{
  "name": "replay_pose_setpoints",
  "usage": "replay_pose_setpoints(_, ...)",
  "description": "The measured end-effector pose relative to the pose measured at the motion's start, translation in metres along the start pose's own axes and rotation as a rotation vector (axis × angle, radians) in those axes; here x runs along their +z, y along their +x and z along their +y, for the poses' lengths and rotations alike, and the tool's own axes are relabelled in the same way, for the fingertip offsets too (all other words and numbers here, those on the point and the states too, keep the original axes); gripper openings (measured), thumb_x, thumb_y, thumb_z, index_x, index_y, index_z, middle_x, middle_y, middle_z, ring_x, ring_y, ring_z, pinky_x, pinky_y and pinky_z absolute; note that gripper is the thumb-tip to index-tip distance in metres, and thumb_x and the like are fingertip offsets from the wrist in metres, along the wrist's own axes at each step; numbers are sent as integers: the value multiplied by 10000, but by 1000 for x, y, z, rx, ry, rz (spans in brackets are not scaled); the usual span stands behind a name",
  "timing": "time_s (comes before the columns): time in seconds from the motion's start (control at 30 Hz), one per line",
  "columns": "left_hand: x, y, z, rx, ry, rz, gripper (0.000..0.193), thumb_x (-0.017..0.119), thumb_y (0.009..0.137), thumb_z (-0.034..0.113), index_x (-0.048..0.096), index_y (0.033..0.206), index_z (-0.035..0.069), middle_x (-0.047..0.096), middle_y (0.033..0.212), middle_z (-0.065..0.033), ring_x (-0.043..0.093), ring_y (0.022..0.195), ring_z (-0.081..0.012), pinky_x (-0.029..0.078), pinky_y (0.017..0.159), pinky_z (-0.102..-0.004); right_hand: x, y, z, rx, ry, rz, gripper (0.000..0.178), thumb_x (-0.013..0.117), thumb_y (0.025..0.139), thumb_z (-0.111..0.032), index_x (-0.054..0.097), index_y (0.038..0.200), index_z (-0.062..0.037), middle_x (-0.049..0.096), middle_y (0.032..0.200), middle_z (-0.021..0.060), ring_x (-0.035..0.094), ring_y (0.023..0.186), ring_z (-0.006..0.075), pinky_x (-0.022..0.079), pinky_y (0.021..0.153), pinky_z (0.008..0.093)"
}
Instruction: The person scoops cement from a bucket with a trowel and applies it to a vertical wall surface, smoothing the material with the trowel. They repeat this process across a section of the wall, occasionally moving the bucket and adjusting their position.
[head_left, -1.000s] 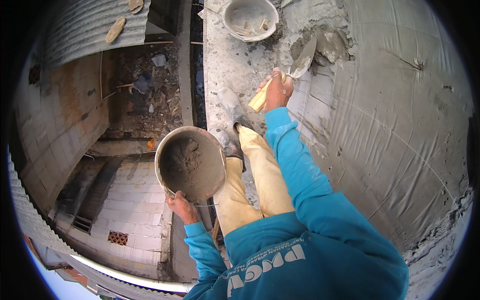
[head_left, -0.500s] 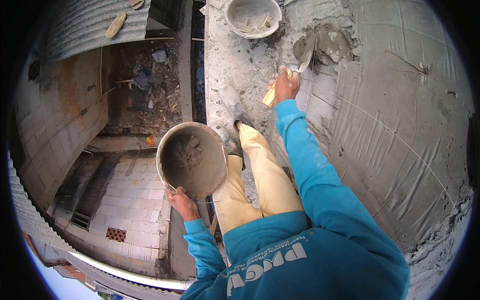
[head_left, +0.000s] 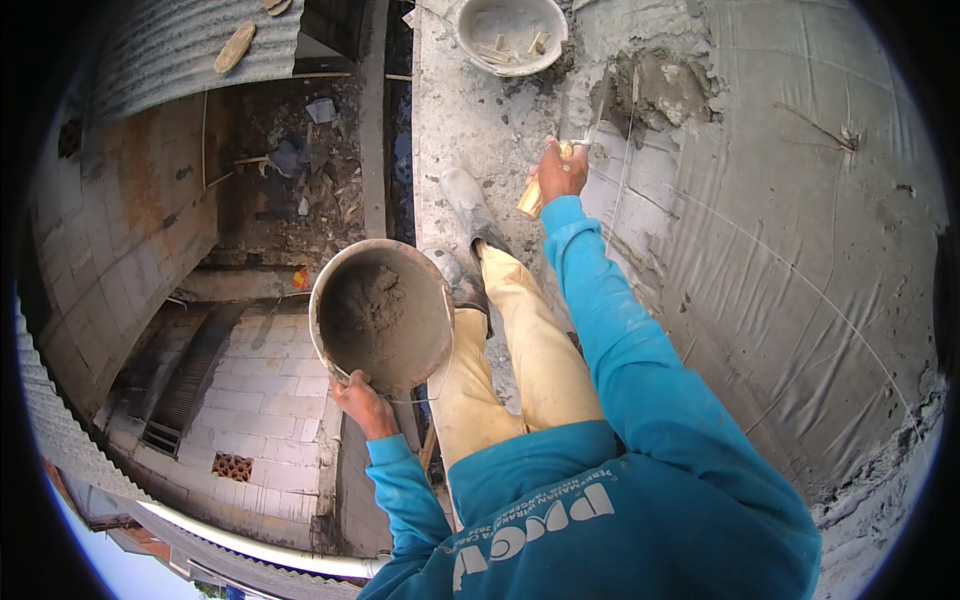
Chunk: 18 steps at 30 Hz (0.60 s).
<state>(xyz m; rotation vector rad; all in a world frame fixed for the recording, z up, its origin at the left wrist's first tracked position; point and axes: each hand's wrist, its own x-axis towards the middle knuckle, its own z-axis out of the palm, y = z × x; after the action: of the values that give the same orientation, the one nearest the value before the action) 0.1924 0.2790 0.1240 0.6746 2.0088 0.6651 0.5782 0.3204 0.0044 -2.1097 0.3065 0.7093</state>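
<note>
My left hand (head_left: 363,403) grips the near rim of a bucket (head_left: 428,335), which is tipped so its mouth faces up at me. Grey wet mortar (head_left: 370,305) lies inside it. In my right hand (head_left: 563,172) is a trowel (head_left: 530,200), held by its pale wooden handle with the fingers wrapped round. The trowel's blade shows thin and nearly edge-on, just left of a rough patch of wet mortar (head_left: 668,88) on the wall. Whether any mortar sits on the blade is hard to make out.
A basin (head_left: 560,55) holding several wood scraps stands ahead on the narrow concrete ledge (head_left: 435,130) under my boots. To the left the ledge drops to a lower yard with debris (head_left: 290,160). A taut string (head_left: 800,270) crosses the plastered wall (head_left: 760,330) on the right.
My right hand has drawn the trowel a little to the left, away from the mortar patch, and the blade has turned. The bucket has shifted only slightly.
</note>
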Motion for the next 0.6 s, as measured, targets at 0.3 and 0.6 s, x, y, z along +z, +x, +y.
replay_pose_setpoints(0.3, -1, -1, -1, -3, 13, 18, 201, 530, 719, -74, 501, 893, 22, 372, 704, 37, 351, 613, -76, 308, 548, -239, -18, -1, 3, -16, -96, 37, 346, 611, 908, -195, 459, 1110, 41, 612, 864, 194, 640, 554, 230, 540, 452, 345)
replay_pose_setpoints(0.6, -2, -2, -2, -20, 11, 16, 216, 522, 731, -73, 515, 932, 9, 394, 709, 33, 371, 618, -78, 327, 556, -237, -60, 38, -19, -67, -172, -103, 341, 625, 903, -211, 492, 1090, 41, 591, 804, 154, 622, 547, 201, 535, 452, 342)
